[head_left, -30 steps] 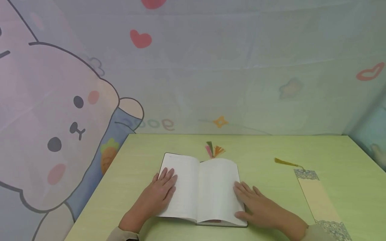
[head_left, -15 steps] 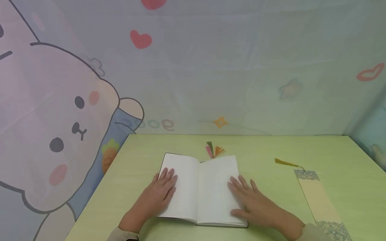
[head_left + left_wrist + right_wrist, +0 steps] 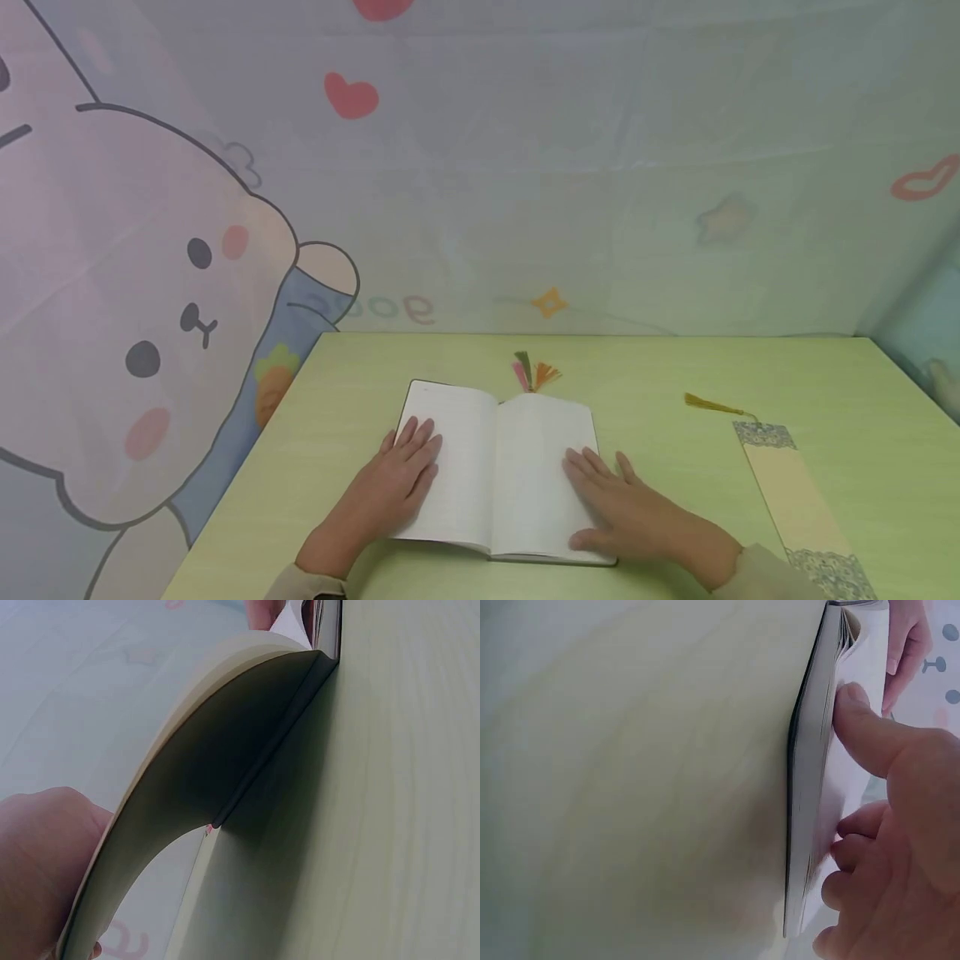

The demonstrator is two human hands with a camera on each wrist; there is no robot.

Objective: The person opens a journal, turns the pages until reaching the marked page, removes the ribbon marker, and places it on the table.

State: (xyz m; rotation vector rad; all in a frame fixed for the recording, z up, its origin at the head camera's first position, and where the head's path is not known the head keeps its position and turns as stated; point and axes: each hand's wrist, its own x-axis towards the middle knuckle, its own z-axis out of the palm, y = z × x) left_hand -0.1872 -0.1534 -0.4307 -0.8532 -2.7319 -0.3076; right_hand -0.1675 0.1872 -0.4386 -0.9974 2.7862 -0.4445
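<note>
An open notebook (image 3: 528, 475) with a dark cover and pale pages lies on the table. My left hand (image 3: 393, 483) rests on its left page, fingers extended. In the left wrist view this hand (image 3: 45, 862) lies against the pages, and the dark cover (image 3: 217, 727) curves up off the table. My right hand (image 3: 626, 504) rests on the right page near the outer edge, fingers extended. The right wrist view has the right hand's thumb (image 3: 855, 712) touching the page over the thick page block (image 3: 810, 772). Green, pink and orange tassels (image 3: 543, 375) stick out past the notebook's far edge.
A cream bookmark (image 3: 787, 483) with patterned ends and a yellow tassel (image 3: 712, 404) lies to the right, beyond my right hand. The light green table (image 3: 630, 367) ends at a curtain (image 3: 525, 167) printed with a cartoon animal and hearts.
My right hand has shifted left, farther onto the right page. A gap under that page at the near edge has closed, hiding something reddish inside. My left hand has stayed put.
</note>
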